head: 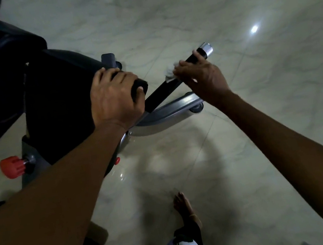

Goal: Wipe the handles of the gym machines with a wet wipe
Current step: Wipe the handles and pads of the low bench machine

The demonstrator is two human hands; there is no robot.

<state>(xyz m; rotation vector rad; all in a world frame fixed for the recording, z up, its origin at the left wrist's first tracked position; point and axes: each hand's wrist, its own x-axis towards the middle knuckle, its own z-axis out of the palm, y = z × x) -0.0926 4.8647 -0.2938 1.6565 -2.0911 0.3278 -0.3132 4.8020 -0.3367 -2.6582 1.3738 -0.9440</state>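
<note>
Both bare forearms reach up from 6 o'clock toward the middle. The left hand (pixel 114 100) shows its back, fingers curled over toward 11 o'clock, thumb hooked at 3 o'clock. The right hand (pixel 202 78), at 3 o'clock of the left, curls its fingers toward 10 o'clock, wrist bent.

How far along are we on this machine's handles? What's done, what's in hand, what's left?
Nothing can be confirmed as finished from this view. In hand: the right hand presses the white wet wipe on the black handle, midway, below its chrome end cap. The left hand grips the padded grip with no wipe. Probably left: the handle's lower part, that padded grip, and any other machines.
</note>
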